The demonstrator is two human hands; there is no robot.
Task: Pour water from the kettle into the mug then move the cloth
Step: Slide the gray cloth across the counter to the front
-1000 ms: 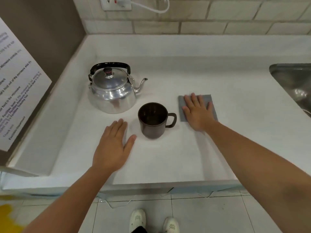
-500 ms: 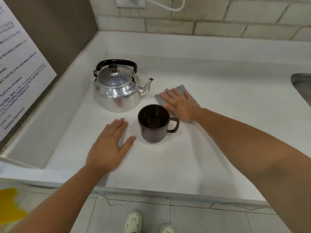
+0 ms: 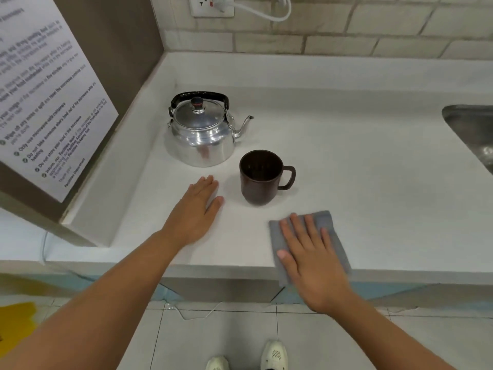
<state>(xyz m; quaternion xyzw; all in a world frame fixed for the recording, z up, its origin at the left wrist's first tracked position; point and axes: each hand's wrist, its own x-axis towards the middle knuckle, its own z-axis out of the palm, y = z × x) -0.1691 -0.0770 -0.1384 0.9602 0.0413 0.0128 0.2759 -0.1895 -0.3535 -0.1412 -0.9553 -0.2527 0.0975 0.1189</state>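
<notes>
A shiny metal kettle (image 3: pixel 202 137) with a black handle stands at the back left of the white counter (image 3: pixel 346 169), spout pointing right. In front of it, to the right, a dark brown mug (image 3: pixel 260 182) stands upright, handle to the right. The grey cloth (image 3: pixel 327 222) lies at the counter's front edge, its near side hanging slightly over. My right hand (image 3: pixel 312 257) presses flat on the cloth, fingers spread. My left hand (image 3: pixel 194 212) rests flat on the counter left of the mug, holding nothing.
A steel sink (image 3: pixel 474 134) is set into the counter at the far right. A printed notice (image 3: pixel 45 102) hangs on the brown side panel at left. A wall socket (image 3: pixel 212 5) with a white cable sits above the kettle. My shoes (image 3: pixel 273 355) are on the tiled floor below.
My right hand has slid the cloth from right of the mug, round behind it, then down to the counter's front edge. The left hand, kettle and mug have stayed put.
</notes>
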